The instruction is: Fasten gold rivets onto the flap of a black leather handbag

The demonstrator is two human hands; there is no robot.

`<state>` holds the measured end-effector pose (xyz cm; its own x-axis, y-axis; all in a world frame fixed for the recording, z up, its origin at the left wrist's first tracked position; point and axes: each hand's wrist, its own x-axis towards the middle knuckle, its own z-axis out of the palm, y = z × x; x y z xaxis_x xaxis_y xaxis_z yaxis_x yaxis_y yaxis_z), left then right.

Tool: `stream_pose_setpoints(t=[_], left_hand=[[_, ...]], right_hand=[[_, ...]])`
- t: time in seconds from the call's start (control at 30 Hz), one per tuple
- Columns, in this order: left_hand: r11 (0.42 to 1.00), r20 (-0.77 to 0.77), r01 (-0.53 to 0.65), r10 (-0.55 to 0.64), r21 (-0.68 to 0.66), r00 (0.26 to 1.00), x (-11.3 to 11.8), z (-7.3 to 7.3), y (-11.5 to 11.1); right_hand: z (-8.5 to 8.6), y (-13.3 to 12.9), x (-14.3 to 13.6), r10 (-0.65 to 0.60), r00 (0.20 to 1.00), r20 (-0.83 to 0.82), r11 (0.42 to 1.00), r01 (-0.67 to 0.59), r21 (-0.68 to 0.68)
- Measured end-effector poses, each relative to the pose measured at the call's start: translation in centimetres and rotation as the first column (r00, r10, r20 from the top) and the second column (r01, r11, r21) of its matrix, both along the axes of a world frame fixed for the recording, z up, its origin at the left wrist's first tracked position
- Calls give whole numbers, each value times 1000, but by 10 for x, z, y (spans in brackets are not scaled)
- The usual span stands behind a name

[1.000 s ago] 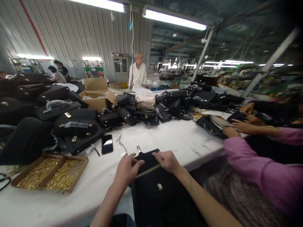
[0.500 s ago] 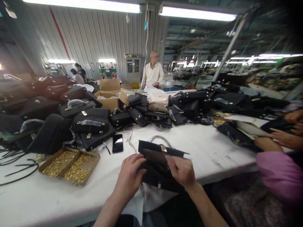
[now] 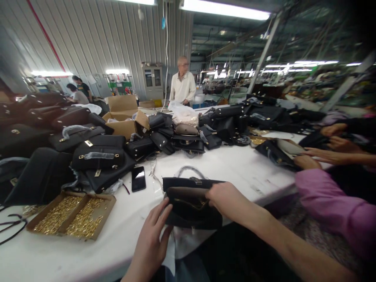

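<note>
A black handbag [image 3: 188, 217] lies at the near edge of the table in front of me, its mouth open towards me. The brown lining and a gold zip inside show, and its wrapped handle [image 3: 190, 169] arches up behind. My left hand [image 3: 152, 233] grips the bag's left side, fingers along the edge and thumb lower at the front. At the upper right of the opening, my right hand [image 3: 225, 199] is closed on the bag's edge, with its fingertips partly hidden.
A divided cardboard tray [image 3: 63, 234] of small gold fittings sits at left, near a phone [image 3: 138, 179]. Piled black bags [image 3: 100, 156] and an open carton [image 3: 122, 127] line the back. A co-worker's pink sleeve [image 3: 326, 199] and hands are at right, on another bag [image 3: 274, 156].
My view has turned to the right. My left hand has slid lower along the bag's side, the bag's mouth has opened wider, and my right hand has turned over at the right edge.
</note>
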<state>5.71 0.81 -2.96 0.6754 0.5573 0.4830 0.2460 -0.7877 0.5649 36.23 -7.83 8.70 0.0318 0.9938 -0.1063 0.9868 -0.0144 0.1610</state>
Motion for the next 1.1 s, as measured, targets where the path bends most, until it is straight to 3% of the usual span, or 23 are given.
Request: stream_pose_setpoints(t=[0.23,0.4,0.6,0.73,0.83,0.9,1.0,1.1], left_hand=[[999,-50,38,-39,-20,998,-10,3,-5],[992,12,-57,59,-113,998,2,-6,-11],[996,29,-41,44,-85,999,-4,-22,-14],[966,90,-107,132,-234,987,-13,-30,-14],[926,152,-89,154,-366,976,-14,-35,-10],[917,149,-55,122,-395,981,-13,-35,-6],[903,94,-50,99,-427,991,-9,-28,4],[849,53,-73,118,-524,992,1,-16,15]], right_hand=[[-6,-12,3,-51,993,-105,998,55,34],[-2,-1,-30,87,931,-355,981,-19,192],[-32,18,-66,95,889,-448,975,7,220],[-42,24,-65,131,888,-440,969,-22,245],[-28,24,-62,135,867,-479,973,-25,230],[-15,11,-53,142,838,-528,977,-32,212],[-9,-33,-24,91,813,-575,980,30,198],[-19,-82,13,65,907,-415,938,87,336]])
